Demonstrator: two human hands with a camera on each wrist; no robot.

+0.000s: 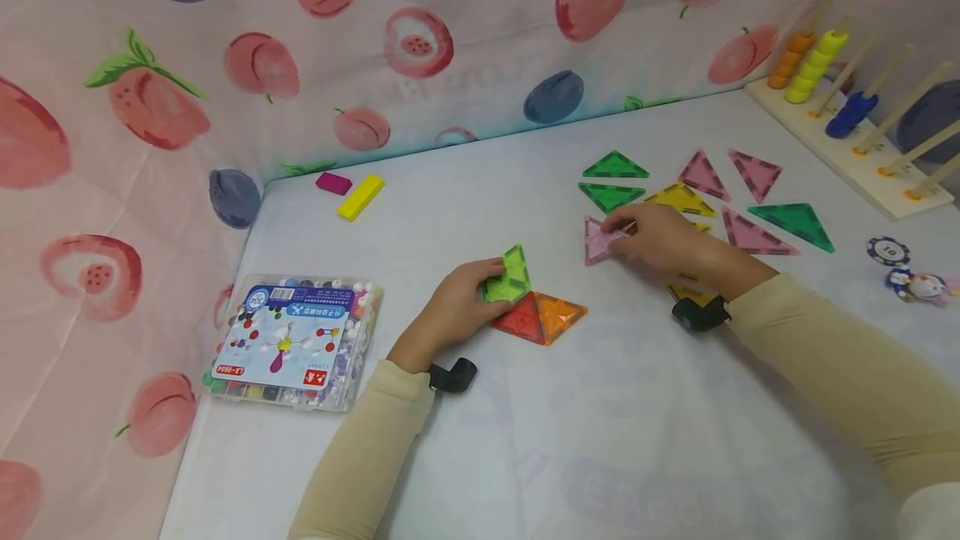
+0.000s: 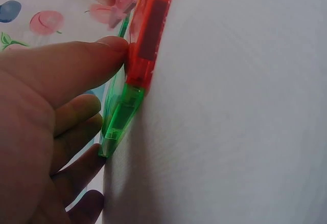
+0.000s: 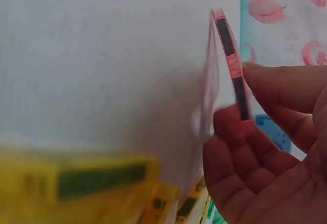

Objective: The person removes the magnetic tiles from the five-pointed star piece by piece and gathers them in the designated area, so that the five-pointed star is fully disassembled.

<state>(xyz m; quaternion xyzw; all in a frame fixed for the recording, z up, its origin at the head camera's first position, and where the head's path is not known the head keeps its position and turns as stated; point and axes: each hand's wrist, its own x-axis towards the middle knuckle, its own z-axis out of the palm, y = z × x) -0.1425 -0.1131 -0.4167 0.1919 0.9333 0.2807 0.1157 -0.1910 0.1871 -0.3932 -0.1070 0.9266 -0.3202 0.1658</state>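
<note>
My left hand (image 1: 452,304) holds a light green triangular magnetic tile (image 1: 515,273) by its edges, thumb at the near side and fingers at the far side. A red triangle tile (image 1: 522,323) adjoins it, with an orange triangle tile (image 1: 561,317) along the red one's right side. In the left wrist view, the thumb lies at the meeting of the red tile (image 2: 148,35) and the green tile (image 2: 122,111). My right hand (image 1: 663,240) pinches a pink triangle tile (image 1: 595,242) between thumb and fingers. The right wrist view shows this pink tile (image 3: 232,63) tilted on edge above the table.
Green tiles (image 1: 615,165), yellow tiles (image 1: 682,198) and pink tiles (image 1: 753,233) lie around my right hand. At the left stands a clear box of beads (image 1: 292,340). Two small blocks (image 1: 361,197) lie farther back; a peg rack (image 1: 832,136) and poker chip (image 1: 888,251) are at right.
</note>
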